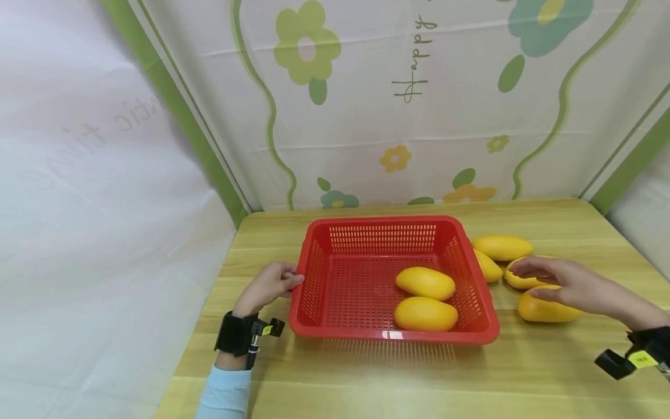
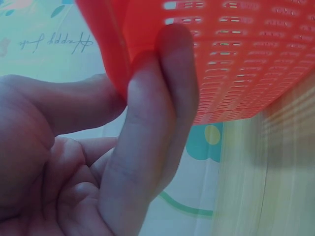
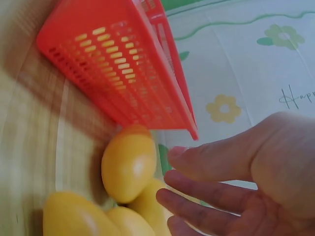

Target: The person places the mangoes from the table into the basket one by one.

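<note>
A red plastic basket stands on the table, with two yellow mangoes in its right half, one mango behind the other mango. My left hand pinches the basket's left rim, thumb on one side and fingers on the outer wall, as the left wrist view shows. To the right of the basket my right hand hovers over loose mangoes, its fingers loosely bent and holding nothing. Under it lie a near mango and a partly covered mango. Farther back are another mango and one mango beside the basket wall.
The light wooden table carries everything. A white curtain with printed flowers rises behind its back edge, and a white sheet hangs along the left. Each wrist wears a black strap with a small camera.
</note>
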Motion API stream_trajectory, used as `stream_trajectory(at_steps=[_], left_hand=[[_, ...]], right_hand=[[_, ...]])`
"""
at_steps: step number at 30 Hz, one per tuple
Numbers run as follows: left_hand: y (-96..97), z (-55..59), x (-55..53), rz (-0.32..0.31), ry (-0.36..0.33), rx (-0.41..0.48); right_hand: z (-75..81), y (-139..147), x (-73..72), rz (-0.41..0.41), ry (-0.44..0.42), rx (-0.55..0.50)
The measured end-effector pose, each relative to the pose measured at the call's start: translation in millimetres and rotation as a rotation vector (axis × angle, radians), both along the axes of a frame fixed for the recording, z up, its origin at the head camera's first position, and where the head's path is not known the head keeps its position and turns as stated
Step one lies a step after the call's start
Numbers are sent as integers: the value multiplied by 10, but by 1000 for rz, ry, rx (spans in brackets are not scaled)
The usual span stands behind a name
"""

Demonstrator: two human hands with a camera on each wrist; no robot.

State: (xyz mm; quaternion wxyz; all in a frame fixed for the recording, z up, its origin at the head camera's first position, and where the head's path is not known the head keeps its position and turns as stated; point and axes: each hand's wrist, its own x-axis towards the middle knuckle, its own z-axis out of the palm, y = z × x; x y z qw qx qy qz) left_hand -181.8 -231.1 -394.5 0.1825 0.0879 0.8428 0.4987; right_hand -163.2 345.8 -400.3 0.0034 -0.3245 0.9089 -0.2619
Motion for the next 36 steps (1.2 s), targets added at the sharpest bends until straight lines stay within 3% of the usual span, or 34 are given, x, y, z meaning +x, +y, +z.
stream_trajectory(at_steps=[5,10,22,31,36], left_hand=[[-8,1,-1,-3,2,-1],[-7,10,-13,-6,7,-2],[4,7,-1,16,4,-13],[13,16,0,9,-1,-5],[-1,8,-3,-4,-1,8]], right_hand=[[-31,91,14,-46,107,140],[-59,164,23,-85,149,233],[-157,305,-23,-53,71,295],[-209,401,-75,-62,-33,323],[-257,460,-90,-15,-102,302]])
